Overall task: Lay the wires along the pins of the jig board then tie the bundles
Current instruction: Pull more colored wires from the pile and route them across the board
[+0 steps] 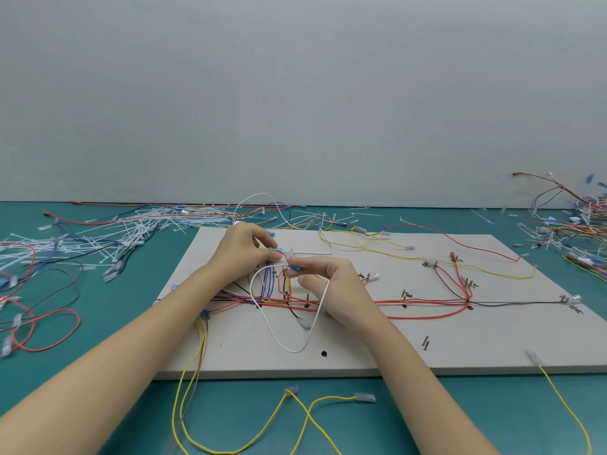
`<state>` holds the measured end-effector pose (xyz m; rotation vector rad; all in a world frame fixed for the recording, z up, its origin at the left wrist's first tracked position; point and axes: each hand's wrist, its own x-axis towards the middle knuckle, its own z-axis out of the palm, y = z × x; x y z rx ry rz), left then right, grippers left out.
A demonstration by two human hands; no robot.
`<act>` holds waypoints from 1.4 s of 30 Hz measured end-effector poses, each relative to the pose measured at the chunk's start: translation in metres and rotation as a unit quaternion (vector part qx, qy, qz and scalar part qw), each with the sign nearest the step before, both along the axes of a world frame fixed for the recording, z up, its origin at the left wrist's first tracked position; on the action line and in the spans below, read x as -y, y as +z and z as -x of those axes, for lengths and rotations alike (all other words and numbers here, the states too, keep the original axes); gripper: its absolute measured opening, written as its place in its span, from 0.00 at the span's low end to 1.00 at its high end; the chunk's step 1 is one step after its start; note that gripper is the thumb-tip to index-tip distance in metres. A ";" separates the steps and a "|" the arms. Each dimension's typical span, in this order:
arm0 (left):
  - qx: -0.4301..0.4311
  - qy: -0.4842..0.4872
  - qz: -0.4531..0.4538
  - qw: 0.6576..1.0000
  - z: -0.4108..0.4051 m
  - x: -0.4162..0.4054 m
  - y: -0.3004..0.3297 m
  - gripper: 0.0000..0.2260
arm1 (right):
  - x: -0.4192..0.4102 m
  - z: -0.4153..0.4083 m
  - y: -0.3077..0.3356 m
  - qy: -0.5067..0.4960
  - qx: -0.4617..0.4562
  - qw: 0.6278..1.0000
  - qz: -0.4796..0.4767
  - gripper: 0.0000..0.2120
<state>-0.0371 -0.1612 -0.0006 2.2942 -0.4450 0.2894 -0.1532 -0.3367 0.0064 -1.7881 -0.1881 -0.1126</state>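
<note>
A pale jig board point(427, 349) lies on the teal table, with dark pins point(426, 343) and red, black and yellow wires run across it. A red wire bundle point(423, 302) follows the middle row of pins. My left hand point(244, 249) pinches a blue-tipped connector at the board's upper left. Just to its right, my right hand point(323, 274) pinches another blue connector point(294, 268). A short red wire joins the two connectors. A white wire point(289, 346) hangs in a loop below my right hand.
A heap of white cable ties point(131, 234) and loose wires lies at the left back. More tangled wires point(571, 231) pile up at the right edge. Yellow wires point(295, 418) trail off the board's front edge onto the table. A red wire loop point(46, 330) lies far left.
</note>
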 end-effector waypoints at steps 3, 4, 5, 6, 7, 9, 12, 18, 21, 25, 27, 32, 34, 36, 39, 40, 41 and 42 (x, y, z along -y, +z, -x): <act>-0.001 -0.003 -0.019 1.000 -0.001 -0.001 0.001 0.05 | 0.000 0.000 -0.003 0.000 -0.005 1.000 0.016 0.17; -0.006 -0.009 -0.024 1.000 -0.001 0.000 0.002 0.04 | -0.001 0.000 -0.004 -0.002 -0.005 1.000 0.021 0.17; -0.012 -0.012 -0.024 1.000 -0.002 0.001 0.003 0.03 | -0.001 0.000 -0.004 -0.004 -0.005 1.000 0.025 0.17; -0.020 -0.012 -0.021 1.000 -0.002 0.002 0.004 0.03 | -0.002 0.000 -0.005 -0.005 -0.005 1.000 0.029 0.17; -0.027 -0.009 -0.018 0.999 -0.002 0.003 0.005 0.03 | -0.003 0.000 -0.005 -0.007 -0.005 0.999 0.032 0.17; -0.041 -0.009 -0.011 0.999 -0.003 0.005 0.005 0.04 | -0.003 0.001 -0.004 -0.012 -0.004 0.999 0.038 0.18; -0.058 -0.025 -0.015 0.998 -0.004 0.006 0.007 0.07 | -0.003 0.001 -0.004 -0.012 -0.003 0.999 0.043 0.18; -0.081 -0.072 -0.058 0.992 -0.008 -0.001 0.009 0.08 | -0.003 0.002 -0.005 0.001 -0.007 0.998 0.058 0.17; -0.097 -0.087 -0.075 0.989 -0.010 -0.008 0.008 0.08 | -0.006 0.003 -0.004 0.009 -0.005 0.997 0.071 0.17; -0.093 -0.094 -0.058 0.989 -0.011 -0.012 0.006 0.09 | -0.007 0.005 -0.004 0.012 -0.008 0.997 0.071 0.17; -0.076 -0.091 -0.042 0.992 -0.009 -0.012 0.002 0.09 | -0.007 0.005 -0.004 0.009 -0.008 0.997 0.075 0.17; -0.055 -0.065 -0.026 0.996 -0.008 -0.011 -0.003 0.09 | -0.008 0.004 -0.005 0.006 -0.010 0.997 0.081 0.16; -0.068 -0.068 -0.021 0.995 -0.008 -0.012 -0.002 0.08 | -0.008 0.005 -0.005 0.006 -0.011 0.997 0.081 0.16; -0.085 -0.073 -0.015 0.994 -0.008 -0.013 0.000 0.08 | -0.007 0.005 -0.004 0.007 -0.012 0.997 0.078 0.16; -0.111 -0.075 -0.032 0.990 -0.007 -0.014 0.006 0.07 | -0.007 0.005 -0.005 0.010 -0.017 0.997 0.079 0.16; -0.119 -0.072 -0.045 0.989 -0.008 -0.014 0.008 0.06 | -0.007 0.005 -0.005 0.011 -0.019 0.997 0.080 0.16; -0.126 -0.067 -0.059 0.988 -0.008 -0.013 0.011 0.06 | -0.007 0.004 -0.005 0.012 -0.019 0.996 0.081 0.16; -0.136 -0.061 -0.069 0.986 -0.008 -0.012 0.013 0.07 | -0.007 0.004 -0.006 0.011 -0.017 0.996 0.083 0.16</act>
